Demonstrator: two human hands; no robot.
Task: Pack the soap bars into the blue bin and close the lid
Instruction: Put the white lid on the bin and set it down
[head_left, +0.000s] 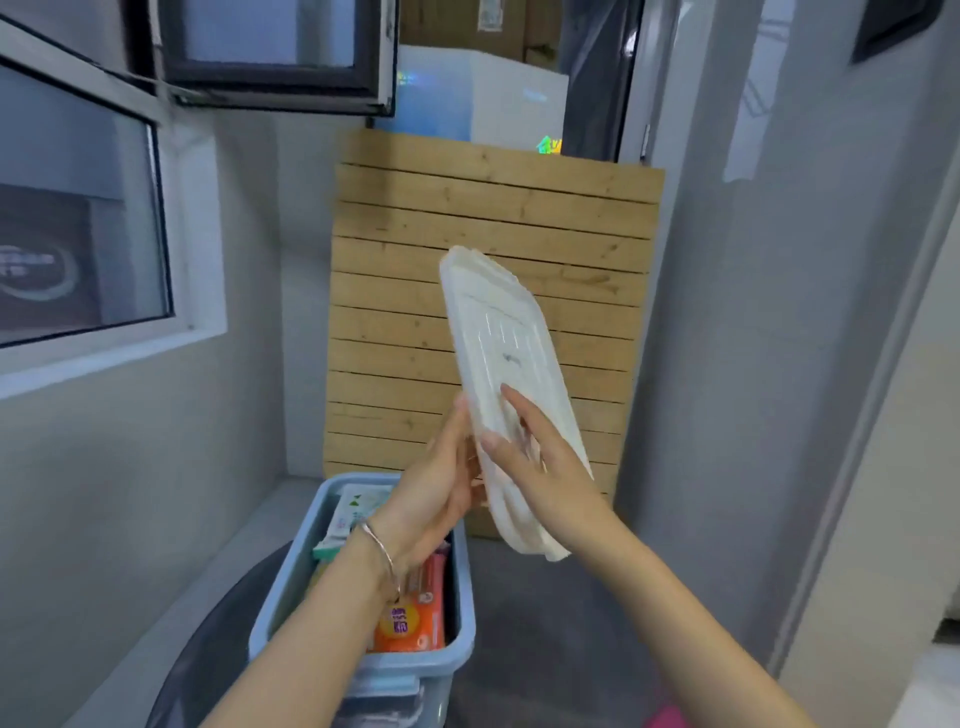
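Blue bin (462, 587): nearest, open, on a dark surface; wrapped soap bars (410, 623) inside, partly hidden by the forearm.
Left hand (441, 499), right hand (540, 467): both gripping the white lid (506, 358) at its lower end, held tilted above the bin, probably for fitting.
Wooden slat panel (488, 249): behind.

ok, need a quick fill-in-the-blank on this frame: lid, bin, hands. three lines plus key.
1. The translucent white plastic lid is held by ____ hands.
2. The blue plastic bin stands ____, lid not yet on.
3. The silver bracelet circles the ____ wrist.

Missing words: both; open; left
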